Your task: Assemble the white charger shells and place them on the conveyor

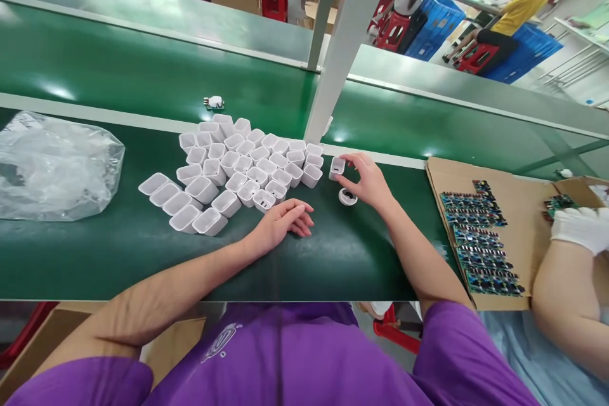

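Observation:
My right hand (pixel 368 184) pinches a small white plastic case (pixel 337 168) between thumb and fingers, at the right of the group. The case stands with its open top up, and a dark slot shows inside. Just below it on the green surface lies a white ring-shaped piece (pixel 347 196) with a dark middle. My left hand (pixel 284 223) rests on the table with loosely stretched fingers and holds nothing. Beside it, several more white open-topped cases (pixel 228 203) stand close together; a few nearest the hand show slots or holes in their bottoms.
A clear plastic bag (pixel 61 165) lies at the left. Behind the cases, a small circuit board with a white part (pixel 214 102) sits on the green belt. A metal post (pixel 333 57) rises ahead. At right, cardboard (pixel 523 235) carries circuit boards (pixel 483 247), near a co-worker's gloved hand (pixel 581 228).

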Demonstrator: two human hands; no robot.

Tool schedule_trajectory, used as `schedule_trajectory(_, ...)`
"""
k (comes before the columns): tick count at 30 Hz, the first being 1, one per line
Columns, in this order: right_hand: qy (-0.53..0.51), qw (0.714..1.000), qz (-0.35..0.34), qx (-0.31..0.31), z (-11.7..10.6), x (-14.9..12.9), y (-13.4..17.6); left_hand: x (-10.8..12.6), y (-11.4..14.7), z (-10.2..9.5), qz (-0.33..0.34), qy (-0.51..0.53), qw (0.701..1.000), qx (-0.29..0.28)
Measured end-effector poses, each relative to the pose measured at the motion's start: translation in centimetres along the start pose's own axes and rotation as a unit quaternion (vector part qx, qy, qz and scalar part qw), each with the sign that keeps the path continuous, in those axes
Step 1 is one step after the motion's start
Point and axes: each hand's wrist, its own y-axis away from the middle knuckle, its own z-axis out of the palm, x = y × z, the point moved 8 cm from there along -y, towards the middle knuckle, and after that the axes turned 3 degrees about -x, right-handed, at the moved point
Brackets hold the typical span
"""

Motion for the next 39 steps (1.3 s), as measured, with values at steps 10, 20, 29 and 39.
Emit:
schedule_trajectory(10, -0.038, 0.978, -0.206, -0.012, 0.5, -11.5, 5.4, -1.2, 0.2, 0.8, -0.079, 0.103, 0.991, -0.020)
schedule_trajectory(20, -0.038, 0.990, -0.052, -0.125, 5.3, -6.5, 5.8, 2.1, 0.6, -0.5, 0.067, 0.088, 0.993, 0.047)
schedule_trajectory(29, 0.024, 0.988, -0.109, -0.104, 6.0, -7.7, 5.9, 1.8, 0.3, -0.4, 0.058, 0.072, 0.995, 0.040)
schedule_trajectory(39, 0.035, 0.990, -0.089, -0.107, 6.3, -7.7, 5.6, 1.5, 0.3, -0.4, 0.067, 0.045, 0.996, 0.025)
